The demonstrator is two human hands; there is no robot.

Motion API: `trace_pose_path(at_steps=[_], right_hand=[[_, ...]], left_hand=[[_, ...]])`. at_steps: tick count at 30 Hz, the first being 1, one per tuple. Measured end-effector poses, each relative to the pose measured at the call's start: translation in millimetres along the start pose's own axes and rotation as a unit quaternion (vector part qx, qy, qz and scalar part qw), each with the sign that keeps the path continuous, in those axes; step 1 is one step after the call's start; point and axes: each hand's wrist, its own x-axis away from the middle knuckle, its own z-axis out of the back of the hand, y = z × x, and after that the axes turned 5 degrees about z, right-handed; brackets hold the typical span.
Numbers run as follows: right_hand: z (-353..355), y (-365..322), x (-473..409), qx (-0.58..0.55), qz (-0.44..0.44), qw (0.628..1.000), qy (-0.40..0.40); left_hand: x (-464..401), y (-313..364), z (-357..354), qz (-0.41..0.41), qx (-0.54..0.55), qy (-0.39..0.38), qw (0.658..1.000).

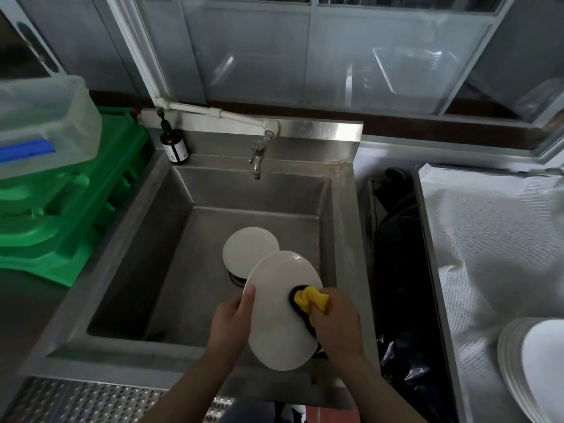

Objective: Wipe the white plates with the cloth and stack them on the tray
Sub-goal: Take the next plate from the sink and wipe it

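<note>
Above the steel sink (pixel 128 254), your left hand (pixel 230 319) grips the oval white plate (pixel 274 300) by its rim; your right hand (pixel 335 319) pinches the yellow-and-black cloth (pixel 308 299) against it. Wipe in overlapping circles out to the rim.

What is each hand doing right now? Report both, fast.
Left hand: grips the edge of the white plate, held over the sink.
Right hand: grips the yellow cloth, pressing it on that plate.
</note>
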Motion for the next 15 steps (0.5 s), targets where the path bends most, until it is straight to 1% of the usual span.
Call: trace_pose_path(at_steps=[6, 10, 15], right_hand=[[-4, -10, 3, 0.000, 0.005, 1.000, -0.019], [-12, -22, 10, -0.004, 0.036, 0.999, -0.033], [-26, -36, 18, 0.005, 0.076, 0.997, -0.029]], left_hand=[[3, 4, 2, 0.014, 0.007, 0.006, 1.000], [6, 8, 1, 0.008, 0.003, 0.008, 1.000], [3, 8, 1, 0.010, -0.007, -0.001, 1.000]])
